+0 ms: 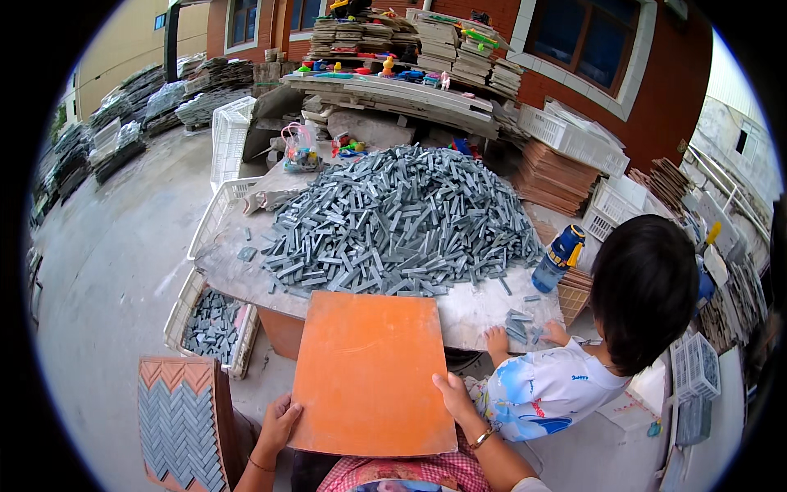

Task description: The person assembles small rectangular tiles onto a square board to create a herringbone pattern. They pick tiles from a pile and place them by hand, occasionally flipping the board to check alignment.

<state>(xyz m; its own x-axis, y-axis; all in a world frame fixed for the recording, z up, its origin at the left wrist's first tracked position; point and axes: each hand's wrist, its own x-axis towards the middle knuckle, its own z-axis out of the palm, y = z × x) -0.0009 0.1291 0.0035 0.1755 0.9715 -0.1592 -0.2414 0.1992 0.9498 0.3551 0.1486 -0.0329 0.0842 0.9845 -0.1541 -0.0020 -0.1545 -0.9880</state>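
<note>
A flat orange board (369, 369) is held in front of me, its far edge at the near edge of the table. My left hand (281, 422) grips its left side near the lower corner, fingers underneath. On the opposite side my right hand (454, 397) is closed on the board's right edge, with the thumb on top. Beyond the board rises a big heap of small grey stone strips (402, 221) on the worktable (238, 275). To my left, a tray stack (184, 426) carries grey strips laid in a herringbone pattern.
Close on my right, another person (541, 385) has both hands on the table by a few loose strips (518, 325). A blue bottle (559, 259) stands near them. A white crate (205, 324) of strips sits left of the table. Stacked slabs (393, 94) with toys lie behind.
</note>
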